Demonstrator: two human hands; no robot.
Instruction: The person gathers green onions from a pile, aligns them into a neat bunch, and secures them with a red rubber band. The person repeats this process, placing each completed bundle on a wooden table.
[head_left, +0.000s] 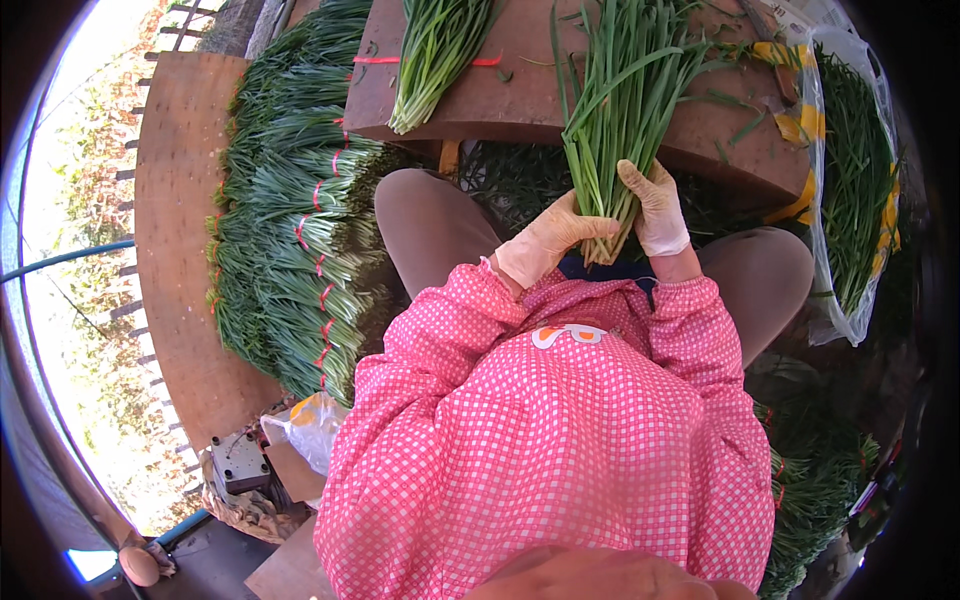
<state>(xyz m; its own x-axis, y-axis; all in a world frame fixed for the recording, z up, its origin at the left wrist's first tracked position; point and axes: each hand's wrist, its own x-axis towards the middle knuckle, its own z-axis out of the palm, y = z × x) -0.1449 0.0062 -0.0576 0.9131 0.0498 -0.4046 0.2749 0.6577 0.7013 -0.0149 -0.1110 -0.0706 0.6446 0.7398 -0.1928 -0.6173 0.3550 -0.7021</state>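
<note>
A loose bunch of garlic chives (622, 127) is held between my two hands, pale cut ends down toward my lap and green leaves over the table's edge. My left hand (551, 236), in a thin whitish glove, wraps the stems near their base with the thumb across the front. On the other side, my right hand (658, 206), gloved alike, presses the stems with its thumb raised. A smaller bunch of chives (435, 71) lies on the brown table (525, 105) to the left, across a red tie strip (487, 61).
Many red-tied chive bundles (300, 225) are stacked at left beside a wooden board (176, 225). At right stands a clear plastic bag (855, 322) of loose chives. A wooden-handled tool (784, 79) lies at the table's right end. More tied bundles (810, 480) sit at lower right.
</note>
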